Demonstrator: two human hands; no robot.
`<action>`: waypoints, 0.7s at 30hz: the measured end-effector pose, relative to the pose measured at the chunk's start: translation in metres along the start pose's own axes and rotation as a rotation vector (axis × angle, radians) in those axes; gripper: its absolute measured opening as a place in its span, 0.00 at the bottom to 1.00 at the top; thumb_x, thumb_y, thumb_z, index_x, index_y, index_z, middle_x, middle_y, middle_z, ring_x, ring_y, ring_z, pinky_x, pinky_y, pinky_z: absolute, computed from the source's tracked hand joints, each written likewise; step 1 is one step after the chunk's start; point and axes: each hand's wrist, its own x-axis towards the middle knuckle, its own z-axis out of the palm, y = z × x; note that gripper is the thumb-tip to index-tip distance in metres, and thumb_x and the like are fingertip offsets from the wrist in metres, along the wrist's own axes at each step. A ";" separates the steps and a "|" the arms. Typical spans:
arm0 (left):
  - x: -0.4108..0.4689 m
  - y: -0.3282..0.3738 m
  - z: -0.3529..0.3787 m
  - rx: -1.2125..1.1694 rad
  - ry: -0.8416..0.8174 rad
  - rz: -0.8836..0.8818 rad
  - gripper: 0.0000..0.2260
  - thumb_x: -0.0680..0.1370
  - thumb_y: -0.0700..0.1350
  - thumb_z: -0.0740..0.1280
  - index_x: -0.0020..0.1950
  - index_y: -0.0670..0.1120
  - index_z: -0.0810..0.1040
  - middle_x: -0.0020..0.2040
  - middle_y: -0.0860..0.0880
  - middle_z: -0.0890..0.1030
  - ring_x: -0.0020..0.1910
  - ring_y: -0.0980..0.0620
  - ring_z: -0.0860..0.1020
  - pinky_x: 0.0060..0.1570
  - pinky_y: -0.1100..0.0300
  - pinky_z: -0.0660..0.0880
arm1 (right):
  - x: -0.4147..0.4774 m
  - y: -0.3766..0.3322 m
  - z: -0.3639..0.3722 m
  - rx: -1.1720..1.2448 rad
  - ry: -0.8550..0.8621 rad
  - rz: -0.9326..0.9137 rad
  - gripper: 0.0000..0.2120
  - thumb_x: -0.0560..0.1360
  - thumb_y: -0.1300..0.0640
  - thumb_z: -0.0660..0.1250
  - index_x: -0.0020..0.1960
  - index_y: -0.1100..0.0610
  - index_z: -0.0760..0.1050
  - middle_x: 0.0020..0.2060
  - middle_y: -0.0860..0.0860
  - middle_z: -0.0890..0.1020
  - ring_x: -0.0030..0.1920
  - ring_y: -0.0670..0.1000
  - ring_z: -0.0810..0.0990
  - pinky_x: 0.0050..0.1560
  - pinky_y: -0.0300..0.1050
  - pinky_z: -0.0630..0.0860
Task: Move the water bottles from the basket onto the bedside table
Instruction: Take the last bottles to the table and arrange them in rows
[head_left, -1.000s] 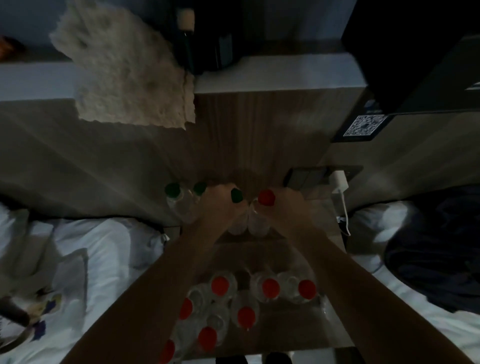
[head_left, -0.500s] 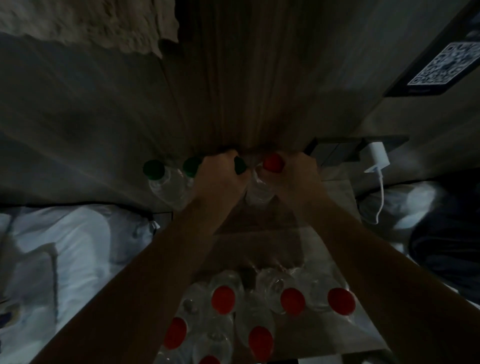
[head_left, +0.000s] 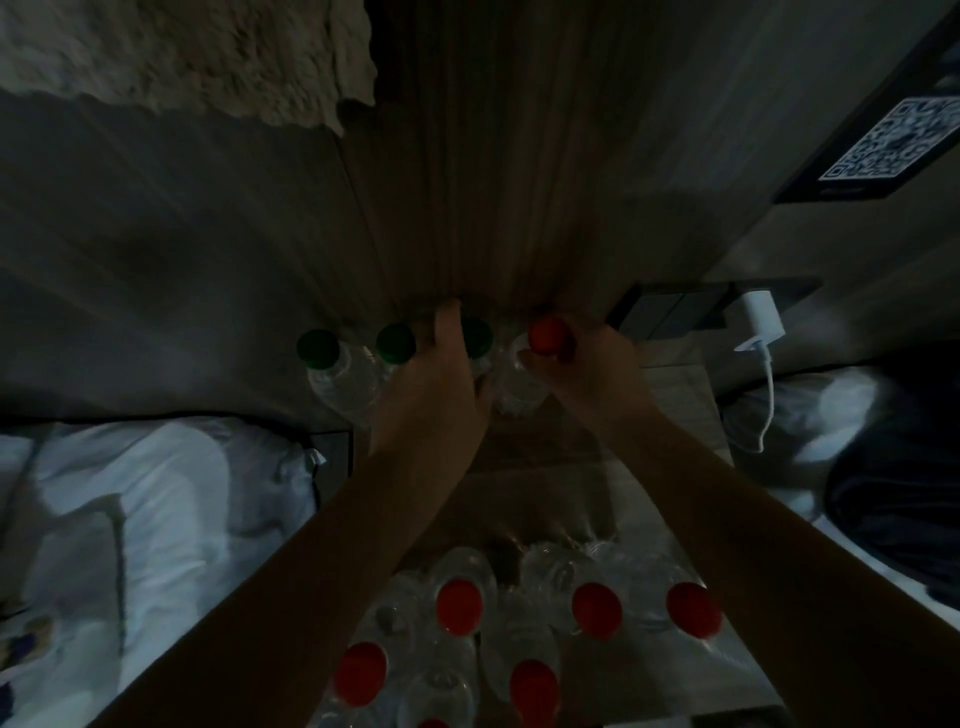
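The room is dim. My left hand (head_left: 441, 384) grips a clear green-capped bottle (head_left: 479, 338) at the back of the bedside table (head_left: 675, 410). My right hand (head_left: 592, 364) grips a red-capped bottle (head_left: 546, 335) just to its right. Both bottles stand upright against the wooden wall panel. Two more green-capped bottles (head_left: 318, 345) (head_left: 395, 343) stand in a row to the left. Below my arms, several red-capped bottles (head_left: 458, 605) stand packed in the basket (head_left: 737, 670), whose rim is hard to make out.
A white charger (head_left: 762, 317) with its cable hangs from a wall socket plate at the right. White bedding (head_left: 156, 493) lies left, a dark cloth (head_left: 904, 493) right. A fluffy beige textile (head_left: 197, 52) hangs at top left, a QR-code sign (head_left: 893, 140) at top right.
The camera has dipped and closed in on the table. Both hands keep hold of their bottles by the wall; the left thumb now lies stretched beside the green cap.
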 end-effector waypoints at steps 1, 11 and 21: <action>-0.006 -0.002 -0.006 -0.052 0.014 0.015 0.28 0.77 0.50 0.65 0.73 0.48 0.56 0.60 0.42 0.77 0.56 0.44 0.78 0.49 0.54 0.72 | -0.002 0.004 0.000 0.040 0.001 0.027 0.20 0.72 0.52 0.72 0.61 0.55 0.73 0.48 0.47 0.76 0.47 0.44 0.73 0.40 0.28 0.66; -0.011 -0.068 0.044 0.033 -0.458 0.012 0.08 0.78 0.48 0.62 0.52 0.46 0.77 0.42 0.50 0.76 0.46 0.48 0.79 0.42 0.60 0.69 | -0.002 0.045 0.033 0.444 -0.429 0.739 0.24 0.75 0.56 0.68 0.68 0.58 0.66 0.63 0.59 0.75 0.61 0.60 0.76 0.54 0.52 0.75; 0.008 -0.077 0.069 0.105 -0.542 0.104 0.14 0.79 0.45 0.61 0.64 0.50 0.74 0.58 0.47 0.77 0.52 0.52 0.76 0.46 0.62 0.68 | 0.016 0.047 0.067 0.508 -0.400 0.714 0.02 0.78 0.60 0.62 0.46 0.56 0.69 0.38 0.52 0.73 0.37 0.48 0.72 0.51 0.48 0.74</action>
